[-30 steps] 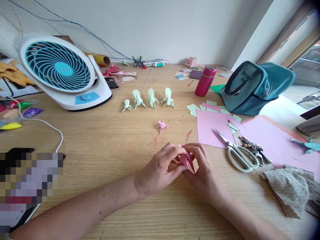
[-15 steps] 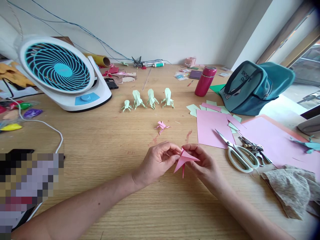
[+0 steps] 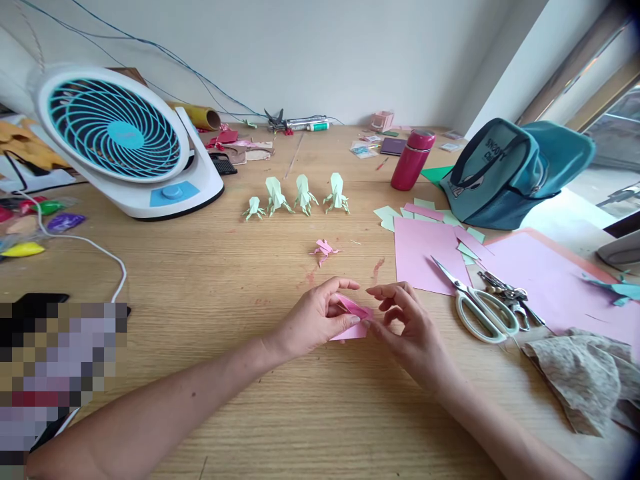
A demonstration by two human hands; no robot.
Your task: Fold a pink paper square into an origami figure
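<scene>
Pink paper [image 3: 356,331], gripped by the left hand [image 3: 311,321], is seemingly being folded; whether the right hand [image 3: 414,337] is gripping cannot be told. Careful alignment is being called for.

Pink ppr [image 3: 356,332], lt grn figures [image 3: 337,189]

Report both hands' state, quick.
Left hand: closed on the folded pink paper.
Right hand: partly open, at the paper's right edge; whether it grips cannot be told.

Fan [image 3: 126,135] upper left, bag [image 3: 505,180] upper right
A flask [image 3: 411,161] (deep pink) stands just left of the bag; a cloth [image 3: 575,380] lies lower right.
</scene>
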